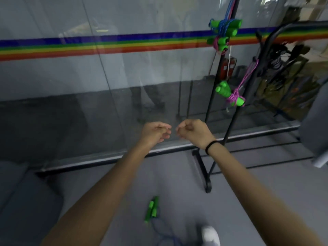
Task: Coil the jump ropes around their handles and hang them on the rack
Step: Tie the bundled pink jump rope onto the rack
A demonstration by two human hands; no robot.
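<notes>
My left hand [156,132] and my right hand [192,131] are held out side by side in front of me, fingers loosely curled, nothing visible in either. On the grey floor below lies a jump rope with two green handles [151,209] and a loose blue cord [165,233]. The black rack [220,96] stands to the right. A coiled rope with green handles and blue cord [224,28] hangs high on it, one with pink cord [220,44] just beneath. A third coiled rope, pink cord around green handles [230,94], hangs lower.
A glass wall [106,77] with a rainbow stripe runs across in front, its metal floor rail [159,151] at hand level. The rack's black foot [204,174] juts toward me. A grey cushioned seat [26,201] sits at the left. My white sock [211,236] shows at the bottom.
</notes>
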